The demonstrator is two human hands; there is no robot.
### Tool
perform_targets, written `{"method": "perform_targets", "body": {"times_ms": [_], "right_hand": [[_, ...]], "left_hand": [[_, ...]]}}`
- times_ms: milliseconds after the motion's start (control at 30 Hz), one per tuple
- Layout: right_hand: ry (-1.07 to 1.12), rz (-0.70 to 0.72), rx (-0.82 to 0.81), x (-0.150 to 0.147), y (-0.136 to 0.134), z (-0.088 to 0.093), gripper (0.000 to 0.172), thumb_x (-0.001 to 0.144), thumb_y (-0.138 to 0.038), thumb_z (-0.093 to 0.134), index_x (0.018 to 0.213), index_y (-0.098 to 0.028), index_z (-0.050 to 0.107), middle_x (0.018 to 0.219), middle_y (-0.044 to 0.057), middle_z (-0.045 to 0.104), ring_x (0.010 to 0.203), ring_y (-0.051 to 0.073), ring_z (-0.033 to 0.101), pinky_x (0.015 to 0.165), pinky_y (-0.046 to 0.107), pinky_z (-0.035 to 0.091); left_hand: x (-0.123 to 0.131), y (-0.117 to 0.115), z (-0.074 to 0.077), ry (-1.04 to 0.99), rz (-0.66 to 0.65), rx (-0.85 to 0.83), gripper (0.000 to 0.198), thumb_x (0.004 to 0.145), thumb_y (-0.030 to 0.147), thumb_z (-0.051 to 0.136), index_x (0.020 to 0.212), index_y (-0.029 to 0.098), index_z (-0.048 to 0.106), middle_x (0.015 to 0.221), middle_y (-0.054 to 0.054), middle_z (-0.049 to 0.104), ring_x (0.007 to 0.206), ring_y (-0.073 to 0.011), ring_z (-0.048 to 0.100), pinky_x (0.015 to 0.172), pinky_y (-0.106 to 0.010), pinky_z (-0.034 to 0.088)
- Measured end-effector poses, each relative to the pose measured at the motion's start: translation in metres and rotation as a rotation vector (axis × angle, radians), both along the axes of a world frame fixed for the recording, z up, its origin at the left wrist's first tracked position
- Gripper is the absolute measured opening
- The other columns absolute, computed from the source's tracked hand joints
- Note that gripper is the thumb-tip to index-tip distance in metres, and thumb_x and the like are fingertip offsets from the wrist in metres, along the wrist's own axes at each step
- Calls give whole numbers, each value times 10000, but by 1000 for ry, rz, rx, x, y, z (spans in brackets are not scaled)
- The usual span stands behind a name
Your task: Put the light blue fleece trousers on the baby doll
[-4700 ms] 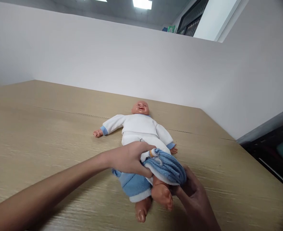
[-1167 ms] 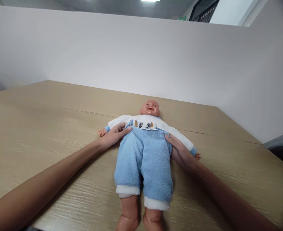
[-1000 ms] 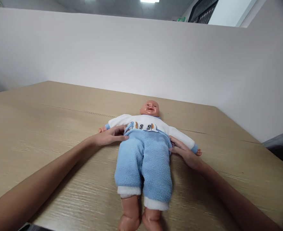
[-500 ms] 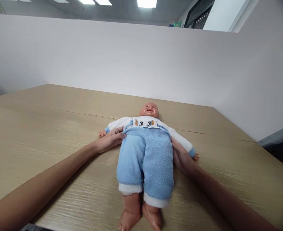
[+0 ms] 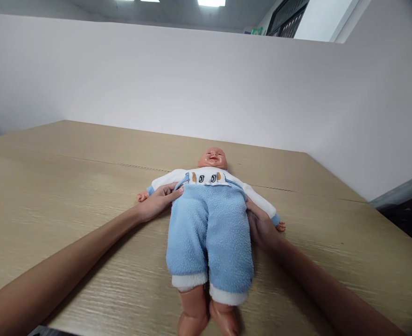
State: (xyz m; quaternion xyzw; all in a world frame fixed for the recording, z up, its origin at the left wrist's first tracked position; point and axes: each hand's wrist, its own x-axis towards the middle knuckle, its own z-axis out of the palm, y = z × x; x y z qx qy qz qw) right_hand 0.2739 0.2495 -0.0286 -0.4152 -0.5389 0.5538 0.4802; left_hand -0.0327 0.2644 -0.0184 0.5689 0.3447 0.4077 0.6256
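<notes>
A baby doll (image 5: 212, 158) lies on its back on the wooden table (image 5: 69, 186), head away from me, bare feet toward me. It wears a white top and fluffy blue trousers (image 5: 209, 233) with white cuffs, pulled up to its chest. My left hand (image 5: 157, 203) pinches the trousers' waist at the doll's right side. My right hand (image 5: 261, 226) holds the waist at the other side, its fingers partly tucked behind the fabric.
A plain white partition wall (image 5: 192, 84) stands along the table's far edge. The table's right edge (image 5: 359, 205) drops off to a dark area (image 5: 408, 219) at the right.
The trousers, bunched at the doll's legs 4.7 s ago, are now drawn up to the chest. In the last second both hands stayed at the waist and the doll shifted slightly.
</notes>
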Motion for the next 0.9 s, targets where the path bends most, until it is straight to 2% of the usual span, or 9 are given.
{"method": "perform_targets", "body": {"times_ms": [167, 267, 400, 467, 500, 600, 667, 767, 900], "right_hand": [[95, 18, -76, 1, 2, 0, 496, 837, -367, 560, 1312, -305, 687, 1173, 28, 821, 1207, 331, 730, 1050, 475, 599], [71, 7, -53, 1, 5, -2, 416, 828, -357, 563, 1216, -296, 698, 1116, 34, 811, 1152, 330, 728, 1029, 466, 587], [-23, -47, 63, 3, 1, -3, 190, 863, -362, 533, 1008, -309, 644, 957, 17, 722, 1007, 296, 668, 937, 419, 546], [-68, -74, 117, 5, -4, 1, 70, 908, -358, 571, 926, -300, 607, 892, -1, 624, 920, 263, 586, 885, 380, 489], [-111, -86, 161, 5, -7, 4, 68, 932, -356, 596, 906, -294, 597, 876, -7, 576, 889, 250, 543, 865, 367, 457], [-268, -109, 353, 3, -10, 20, 130, 983, -379, 616, 900, -281, 598, 897, -2, 515, 881, 243, 491, 851, 363, 402], [-342, -78, 421, 1, -4, 31, 175, 991, -407, 616, 880, -273, 600, 914, 7, 527, 899, 248, 502, 856, 366, 400], [-331, -38, 295, 1, 14, 36, 253, 976, -501, 657, 886, -270, 604, 861, -15, 536, 851, 229, 506, 811, 341, 411], [-320, -45, 165, 8, 32, 22, 393, 952, -655, 651, 970, -263, 631, 850, -29, 569, 816, 216, 527, 804, 337, 438]], "left_hand": [[-2, 1, -2, 69, 17, 40, 485, 952, 662, 738, 1097, 202, 687, 949, -4, 632, 860, -180, 534, 807, -283, 423], [-2, 1, -3, 85, 39, 51, 430, 966, 616, 739, 1089, 212, 654, 992, -6, 619, 938, -194, 552, 928, -311, 433], [-4, 0, 1, 71, 65, 100, 348, 965, 542, 720, 975, 210, 618, 942, -3, 552, 906, -196, 512, 874, -308, 413], [-4, -2, 9, 148, 76, 204, 343, 992, 533, 681, 920, 209, 590, 894, 7, 500, 845, -184, 462, 804, -305, 382], [-3, -3, 13, 204, 81, 272, 352, 1001, 534, 672, 900, 210, 578, 885, 8, 487, 835, -183, 449, 791, -308, 372], [3, -3, 28, 371, 77, 450, 346, 1000, 543, 688, 935, 212, 612, 972, -19, 548, 947, -220, 504, 879, -334, 398], [9, 1, 36, 427, 62, 456, 355, 1008, 562, 679, 1043, 209, 665, 1092, -46, 608, 1061, -252, 539, 944, -351, 405], [16, 12, 38, 396, 65, 319, 456, 1017, 642, 630, 1084, 192, 658, 1018, -39, 611, 940, -226, 544, 812, -337, 402], [16, 19, 31, 386, 100, 252, 490, 992, 681, 645, 919, 198, 599, 837, 15, 482, 762, -176, 431, 695, -318, 331]]}}
